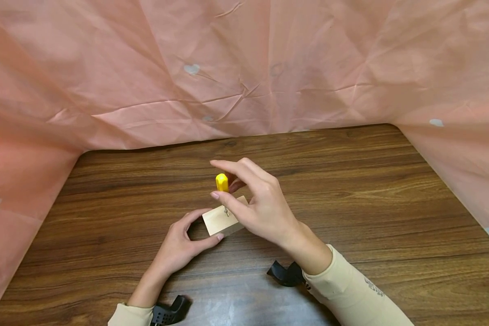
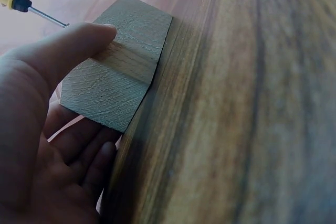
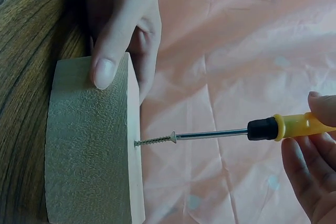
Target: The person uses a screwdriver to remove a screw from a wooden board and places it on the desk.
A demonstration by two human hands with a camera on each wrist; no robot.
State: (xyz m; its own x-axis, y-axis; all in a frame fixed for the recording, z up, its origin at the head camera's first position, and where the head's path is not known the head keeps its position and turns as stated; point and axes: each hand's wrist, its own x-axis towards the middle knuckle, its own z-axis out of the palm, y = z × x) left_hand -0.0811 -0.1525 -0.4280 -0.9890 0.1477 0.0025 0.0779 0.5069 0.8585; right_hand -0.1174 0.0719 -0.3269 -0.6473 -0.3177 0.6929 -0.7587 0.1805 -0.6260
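A pale wooden block (image 1: 218,220) rests on the table, gripped at its left end by my left hand (image 1: 179,246), thumb on the near side and fingers behind. A screw (image 3: 156,140) stands in the block's top face with most of its thread exposed. The tip of a screwdriver (image 3: 212,134) with a yellow handle and black collar meets the screw head, in line with it. My right hand (image 1: 265,206) holds the yellow handle between thumb and fingers above the block, while the index finger extends past the handle's end in the head view.
The brown wood-grain table (image 1: 371,194) has rounded far corners. A pink cloth (image 1: 244,68) with pale hearts hangs around its back and sides. Black wrist mounts (image 1: 286,273) are strapped at both sleeves, low over the table near its front.
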